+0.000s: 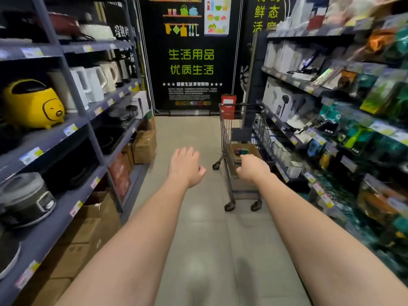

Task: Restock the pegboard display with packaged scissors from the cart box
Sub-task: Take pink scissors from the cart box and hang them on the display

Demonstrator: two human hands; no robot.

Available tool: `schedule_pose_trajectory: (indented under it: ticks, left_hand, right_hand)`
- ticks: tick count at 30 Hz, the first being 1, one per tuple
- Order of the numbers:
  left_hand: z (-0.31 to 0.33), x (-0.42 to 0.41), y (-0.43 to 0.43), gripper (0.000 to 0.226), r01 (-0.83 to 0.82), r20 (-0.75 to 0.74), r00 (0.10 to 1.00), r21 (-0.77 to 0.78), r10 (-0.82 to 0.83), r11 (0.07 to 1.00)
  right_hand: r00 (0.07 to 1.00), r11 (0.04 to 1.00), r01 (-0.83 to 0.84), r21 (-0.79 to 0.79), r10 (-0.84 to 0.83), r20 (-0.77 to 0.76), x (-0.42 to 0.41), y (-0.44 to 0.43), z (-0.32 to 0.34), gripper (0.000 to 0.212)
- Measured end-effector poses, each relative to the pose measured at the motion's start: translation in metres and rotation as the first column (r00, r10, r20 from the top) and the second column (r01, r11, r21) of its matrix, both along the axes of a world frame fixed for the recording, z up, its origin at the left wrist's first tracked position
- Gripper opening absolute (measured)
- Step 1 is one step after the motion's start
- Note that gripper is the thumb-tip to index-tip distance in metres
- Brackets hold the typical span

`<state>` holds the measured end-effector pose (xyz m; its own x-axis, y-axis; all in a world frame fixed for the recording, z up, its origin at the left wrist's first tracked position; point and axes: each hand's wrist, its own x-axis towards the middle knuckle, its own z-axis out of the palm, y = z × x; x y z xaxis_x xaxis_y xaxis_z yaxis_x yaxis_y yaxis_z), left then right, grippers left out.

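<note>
A shopping cart (pixel 227 129) stands in the aisle ahead, right of centre. Inside it sits a cardboard box (pixel 251 151) with dark and green packaged items (pixel 241 151), too small to identify. My right hand (pixel 254 167) reaches out in front of the cart's near side, fingers curled down, holding nothing that I can see. My left hand (pixel 186 165) is stretched over the floor left of the cart, fingers loosely bent and empty. The display (pixel 375 138) on the right carries hanging green and dark packets, blurred.
Left shelves (pixel 72 127) hold kettles, rice cookers and a yellow cooker (pixel 33 104), with cardboard cartons (pixel 144 146) on the floor beneath. A black wall poster (pixel 191 62) closes the aisle end, with a red box (pixel 228 104) before it. Grey tile floor (pixel 198 239) runs between the shelves.
</note>
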<state>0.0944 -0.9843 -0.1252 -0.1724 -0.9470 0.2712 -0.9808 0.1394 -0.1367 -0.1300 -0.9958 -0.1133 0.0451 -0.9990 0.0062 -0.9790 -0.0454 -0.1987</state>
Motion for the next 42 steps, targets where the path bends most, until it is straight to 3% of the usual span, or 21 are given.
schedule_pose_trajectory:
  ticks: [10,17,26,31,37,42]
  left_hand:
    - [-0.054,-0.032,-0.281,0.059,0.096,0.024,0.995,0.151,-0.101,0.984]
    - [-0.064,-0.039,-0.452,0.055,0.101,-0.046,0.995,0.207,-0.094,0.973]
    - [-0.14,-0.026,-0.678,0.059,0.199,-0.082,0.98,0.285,-0.183,0.938]
    - [-0.152,-0.021,-0.798,0.055,0.303,-0.055,0.951,0.34,-0.303,0.89]
    - [-0.162,-0.049,-0.914,0.059,0.378,-0.092,0.923,0.404,-0.374,0.833]
    - [-0.187,-0.085,-0.996,0.065,0.44,-0.115,0.891,0.454,-0.439,0.775]
  right_hand:
    - [0.997,0.991,0.078,0.106,-0.078,0.0,-0.033,-0.268,-0.064,0.037]
    - [0.994,0.977,0.106,0.185,-0.11,0.008,-0.038,-0.435,-0.083,0.041]
    - [0.978,0.939,0.206,0.275,-0.199,-0.056,-0.023,-0.655,-0.162,0.041]
    - [0.952,0.89,0.307,0.336,-0.29,-0.1,-0.021,-0.745,-0.18,0.042]
    - [0.908,0.837,0.393,0.381,-0.418,-0.019,-0.042,-0.836,-0.198,0.04]
    - [0.86,0.774,0.452,0.444,-0.511,0.015,-0.071,-0.901,-0.241,0.051]
